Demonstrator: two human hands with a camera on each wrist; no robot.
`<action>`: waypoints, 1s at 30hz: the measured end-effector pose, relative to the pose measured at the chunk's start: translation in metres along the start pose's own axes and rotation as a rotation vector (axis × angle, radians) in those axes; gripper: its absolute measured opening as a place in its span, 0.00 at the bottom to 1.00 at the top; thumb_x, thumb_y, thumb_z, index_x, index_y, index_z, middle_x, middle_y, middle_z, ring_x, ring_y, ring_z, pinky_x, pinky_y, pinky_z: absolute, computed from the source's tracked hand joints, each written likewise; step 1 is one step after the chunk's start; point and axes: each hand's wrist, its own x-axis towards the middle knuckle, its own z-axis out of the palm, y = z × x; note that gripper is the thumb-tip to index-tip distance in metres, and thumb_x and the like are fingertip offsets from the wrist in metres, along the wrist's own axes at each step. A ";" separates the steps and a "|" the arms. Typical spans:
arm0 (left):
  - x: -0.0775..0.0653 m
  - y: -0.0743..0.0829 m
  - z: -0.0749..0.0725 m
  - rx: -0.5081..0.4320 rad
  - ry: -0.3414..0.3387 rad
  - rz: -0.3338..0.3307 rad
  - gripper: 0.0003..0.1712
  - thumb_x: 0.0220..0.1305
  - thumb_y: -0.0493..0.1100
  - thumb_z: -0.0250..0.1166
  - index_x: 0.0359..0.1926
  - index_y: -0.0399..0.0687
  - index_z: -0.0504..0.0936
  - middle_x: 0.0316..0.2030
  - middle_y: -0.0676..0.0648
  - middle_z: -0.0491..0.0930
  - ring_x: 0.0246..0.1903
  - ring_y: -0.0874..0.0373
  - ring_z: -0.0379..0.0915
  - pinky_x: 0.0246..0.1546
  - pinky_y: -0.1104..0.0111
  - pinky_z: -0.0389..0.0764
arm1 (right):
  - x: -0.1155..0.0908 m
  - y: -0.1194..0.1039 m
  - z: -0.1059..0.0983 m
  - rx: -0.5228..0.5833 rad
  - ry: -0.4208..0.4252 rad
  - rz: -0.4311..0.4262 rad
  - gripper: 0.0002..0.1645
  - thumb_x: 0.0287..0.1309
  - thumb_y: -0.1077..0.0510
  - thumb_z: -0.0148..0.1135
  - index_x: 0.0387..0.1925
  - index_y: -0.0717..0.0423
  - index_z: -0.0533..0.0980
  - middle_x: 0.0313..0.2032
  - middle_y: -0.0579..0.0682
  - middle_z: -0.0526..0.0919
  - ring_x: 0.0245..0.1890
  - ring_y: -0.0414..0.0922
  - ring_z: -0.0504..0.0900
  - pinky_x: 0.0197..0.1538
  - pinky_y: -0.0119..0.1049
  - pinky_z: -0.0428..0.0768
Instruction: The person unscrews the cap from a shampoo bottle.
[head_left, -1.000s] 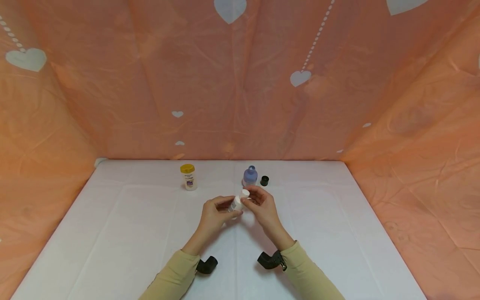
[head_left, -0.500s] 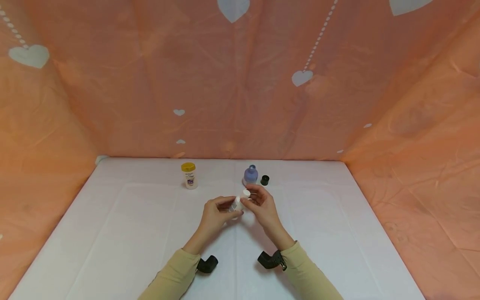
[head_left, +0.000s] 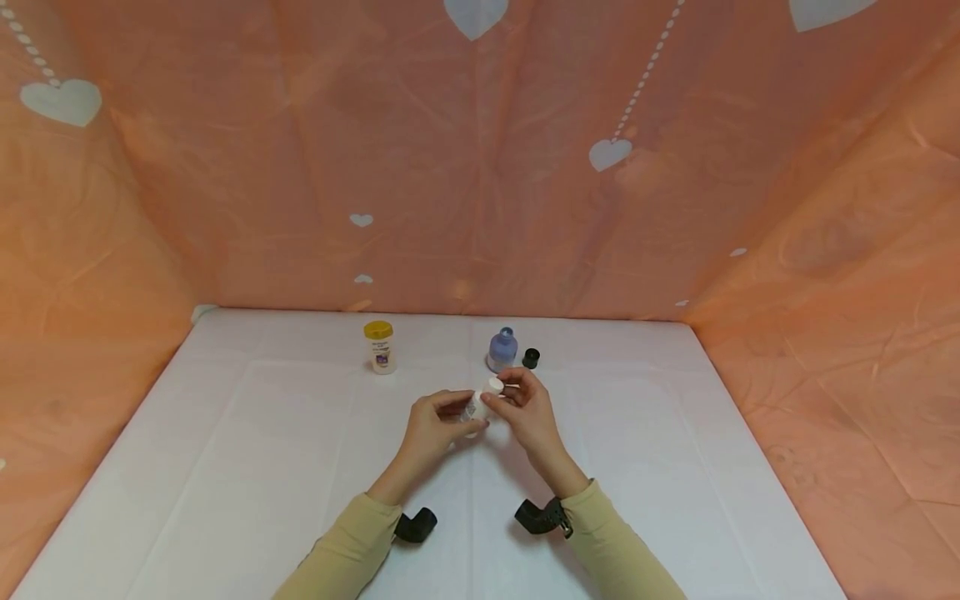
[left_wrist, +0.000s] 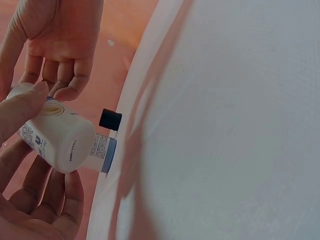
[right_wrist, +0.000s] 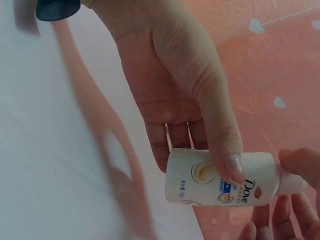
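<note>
My left hand (head_left: 430, 429) grips the body of a small white Dove bottle (right_wrist: 220, 177), held tilted above the table with its base toward the left hand. Thumb and fingers of my right hand (head_left: 531, 414) pinch the bottle's white cap (head_left: 493, 386), which sits at the neck. In the left wrist view the bottle's round base (left_wrist: 79, 150) faces the camera. Just beyond the hands stands a blue bottle (head_left: 502, 350) without a cap, and a black cap (head_left: 531, 358) lies to its right.
A white bottle with a yellow lid (head_left: 381, 348) stands at the back left of the white-covered table (head_left: 247, 483). Orange cloth (head_left: 480, 183) with white hearts hangs behind and on both sides. Black camera mounts (head_left: 416, 526) jut inward from both wrists.
Both hands keep nearly the same hold on the Dove bottle and its cap. The head view has tilted slightly, so the things at the back sit a little higher and further right.
</note>
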 end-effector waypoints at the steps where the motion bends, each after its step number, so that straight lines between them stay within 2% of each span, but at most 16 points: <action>1: 0.000 0.000 0.000 0.002 0.000 0.001 0.25 0.46 0.29 0.75 0.49 0.30 0.81 0.41 0.39 0.82 0.42 0.46 0.78 0.43 0.53 0.80 | 0.000 0.000 0.000 0.002 0.003 0.000 0.22 0.52 0.72 0.67 0.47 0.73 0.68 0.43 0.64 0.76 0.41 0.45 0.80 0.42 0.28 0.78; 6: 0.000 0.001 0.001 0.014 0.002 -0.005 0.25 0.45 0.30 0.76 0.48 0.31 0.82 0.41 0.40 0.82 0.41 0.48 0.78 0.43 0.55 0.80 | 0.000 0.001 -0.002 0.003 0.001 -0.007 0.20 0.52 0.72 0.67 0.46 0.70 0.69 0.43 0.66 0.76 0.40 0.44 0.80 0.41 0.28 0.78; 11: 0.001 0.002 0.001 0.010 -0.001 -0.011 0.25 0.45 0.30 0.76 0.48 0.31 0.82 0.41 0.40 0.82 0.42 0.48 0.77 0.43 0.55 0.80 | -0.001 0.001 -0.005 -0.015 -0.019 -0.019 0.20 0.53 0.71 0.67 0.47 0.70 0.71 0.43 0.61 0.77 0.41 0.44 0.80 0.43 0.29 0.78; 14: 0.001 0.003 0.001 -0.009 -0.007 -0.012 0.25 0.45 0.29 0.76 0.48 0.31 0.82 0.41 0.40 0.81 0.42 0.46 0.77 0.44 0.53 0.80 | -0.001 0.001 -0.007 -0.021 -0.037 -0.025 0.20 0.54 0.71 0.66 0.49 0.71 0.72 0.44 0.61 0.79 0.42 0.45 0.80 0.45 0.30 0.78; 21: 0.001 0.002 0.000 -0.015 -0.009 -0.002 0.25 0.46 0.30 0.75 0.48 0.32 0.82 0.41 0.39 0.82 0.43 0.45 0.78 0.44 0.53 0.79 | -0.002 -0.001 -0.011 -0.031 -0.079 -0.033 0.23 0.56 0.71 0.64 0.54 0.72 0.73 0.49 0.64 0.78 0.44 0.47 0.78 0.47 0.31 0.78; 30: 0.002 0.002 0.000 -0.040 -0.014 -0.003 0.25 0.45 0.29 0.75 0.48 0.31 0.82 0.41 0.39 0.82 0.42 0.47 0.78 0.44 0.52 0.79 | -0.002 -0.002 -0.009 -0.010 -0.082 -0.050 0.28 0.54 0.72 0.65 0.57 0.68 0.69 0.52 0.66 0.73 0.45 0.47 0.78 0.47 0.30 0.78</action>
